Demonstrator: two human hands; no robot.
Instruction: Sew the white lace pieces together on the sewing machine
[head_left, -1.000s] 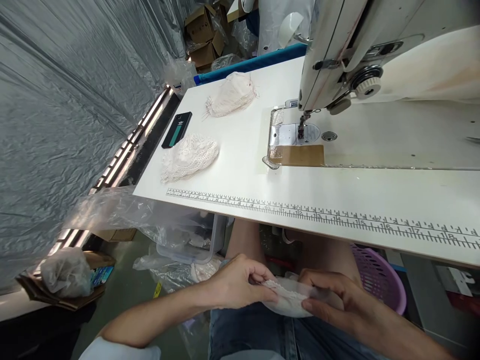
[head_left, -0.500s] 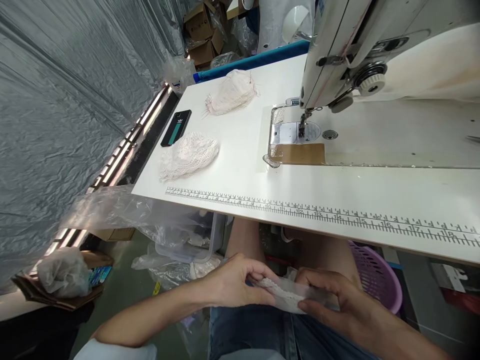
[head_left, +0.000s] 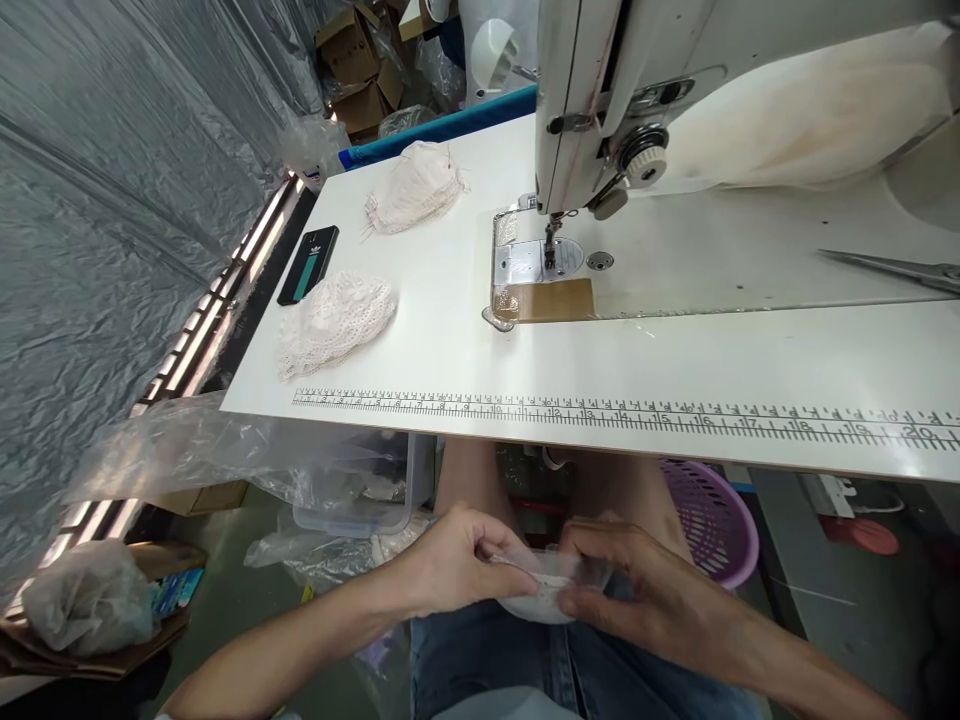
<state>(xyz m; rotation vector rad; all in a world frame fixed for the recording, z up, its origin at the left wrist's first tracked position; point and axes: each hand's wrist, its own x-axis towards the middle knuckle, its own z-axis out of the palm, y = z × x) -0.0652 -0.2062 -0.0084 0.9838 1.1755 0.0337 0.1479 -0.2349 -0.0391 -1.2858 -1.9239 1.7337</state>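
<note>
Above my lap, a small piece of sheer white fabric (head_left: 541, 600) is stretched between both hands. My left hand (head_left: 469, 565) pinches its left end between thumb and fingers. The right end is gripped by my right hand (head_left: 619, 575), thumb in front and fingers behind. The fabric's lower edge bows downward, and the fingers cover part of it. On the white table lie two pieces of pale lace fabric, a nearer lace piece (head_left: 337, 320) and a farther pinkish piece (head_left: 416, 188) with loose threads along its edge.
A sewing machine (head_left: 570, 120) stands on the table (head_left: 435, 340), which has a printed ruler along its front edge. A black phone (head_left: 308, 265) lies at left, scissors (head_left: 892, 270) at right. Below are a clear plastic bin (head_left: 416, 480) and a purple basket (head_left: 720, 520).
The view has turned to the right, bringing the scissors fully into sight. My hands have drawn slightly closer together, and the white fabric between them now bows more.
</note>
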